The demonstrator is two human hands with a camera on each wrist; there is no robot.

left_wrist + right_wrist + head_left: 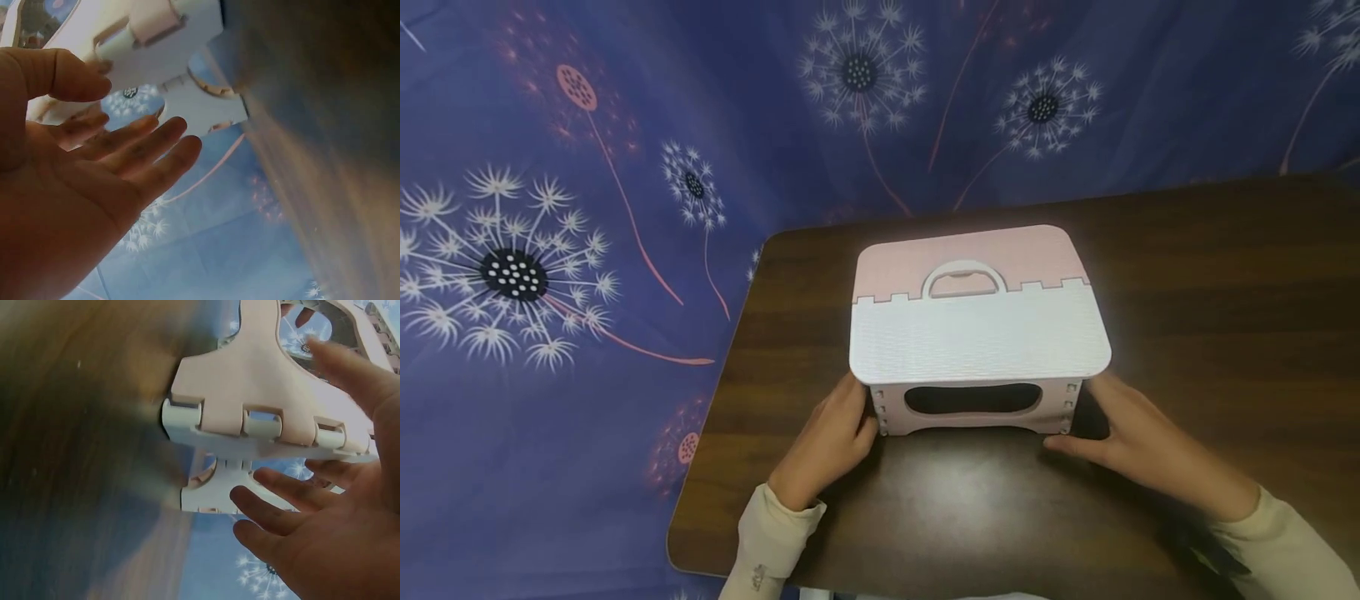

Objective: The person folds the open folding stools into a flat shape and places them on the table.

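A pink and white folding step stool (977, 333) stands on its legs on the wooden table, its hinged top unfolded flat and an arched white handle at the middle. My left hand (831, 437) is at its left side; in the left wrist view the fingers (165, 159) are spread and fairly straight along the stool's side. On the right, my right hand (1138, 437) has thumb and fingers apart around the near right leg. The right wrist view shows these fingers (275, 515) extended beside the hinged leg panel (250, 381). Whether either hand touches the stool is unclear.
The dark brown wooden table (1210, 308) extends to the right, with its rounded left edge near the left arm. Behind and to the left hangs a blue cloth (760, 108) printed with dandelions. Something white shows below the table's front edge.
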